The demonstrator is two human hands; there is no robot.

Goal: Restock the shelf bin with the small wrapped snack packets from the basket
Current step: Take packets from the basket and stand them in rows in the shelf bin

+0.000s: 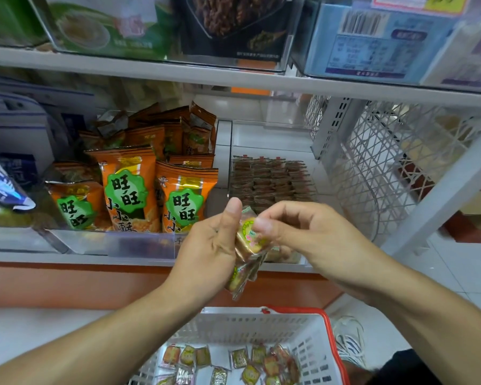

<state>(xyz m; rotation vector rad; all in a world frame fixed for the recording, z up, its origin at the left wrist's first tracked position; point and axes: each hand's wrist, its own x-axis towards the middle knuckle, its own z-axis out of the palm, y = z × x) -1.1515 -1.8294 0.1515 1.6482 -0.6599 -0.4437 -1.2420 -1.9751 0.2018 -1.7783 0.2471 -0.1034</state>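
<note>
My left hand grips a stack of small wrapped snack packets, yellow-green labels showing, in front of the shelf edge. My right hand pinches the top packet of that stack between thumb and fingers. Behind the hands a clear shelf bin holds rows of small brown-red packets lying flat. Below, a white basket with a red handle holds several loose snack packets on its floor.
Orange snack bags fill the clear bin to the left. A white lattice basket stands at the right of the shelf. Boxes sit on the shelf above. A white shoe is beside the basket on the tiled floor.
</note>
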